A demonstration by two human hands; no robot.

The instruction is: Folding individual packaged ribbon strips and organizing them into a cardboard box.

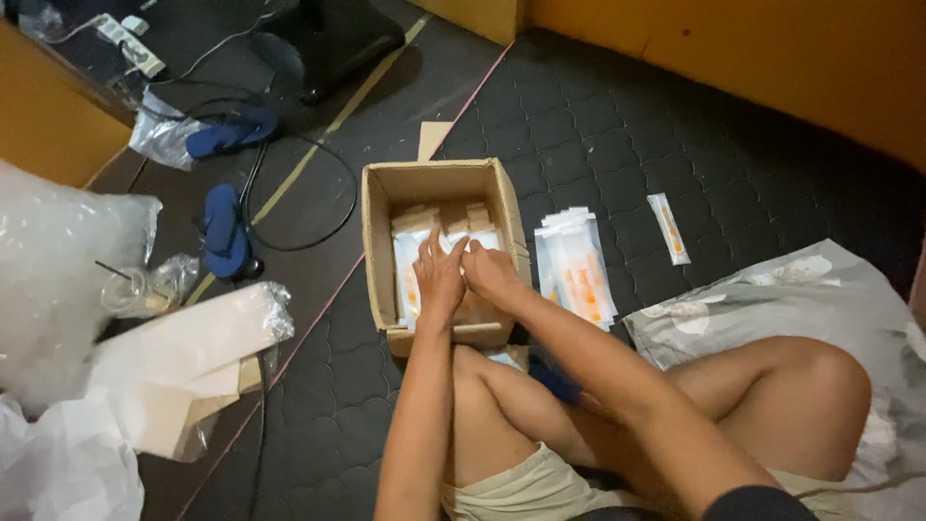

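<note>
An open cardboard box point(378, 241) stands on the dark quilted mat in front of my crossed legs. Inside it lie white packets with orange print point(408, 275), stacked in rows. My left hand point(439, 275) reaches into the box, fingers spread and pressing down on the packets. My right hand point(489, 272) is beside it in the box, fingers curled over the packets; whether it grips one I cannot tell. A loose pile of the same packets point(577, 265) lies on the mat right of the box, and a single packet point(667, 228) lies farther right.
Two blue slippers point(224, 230) and a black cable lie on the floor to the left. Clear plastic bags point(58, 260) and a wrapped white bundle point(193, 342) sit at the left edge. A grey patterned pillow point(772, 289) is at my right knee. A yellow wall runs behind.
</note>
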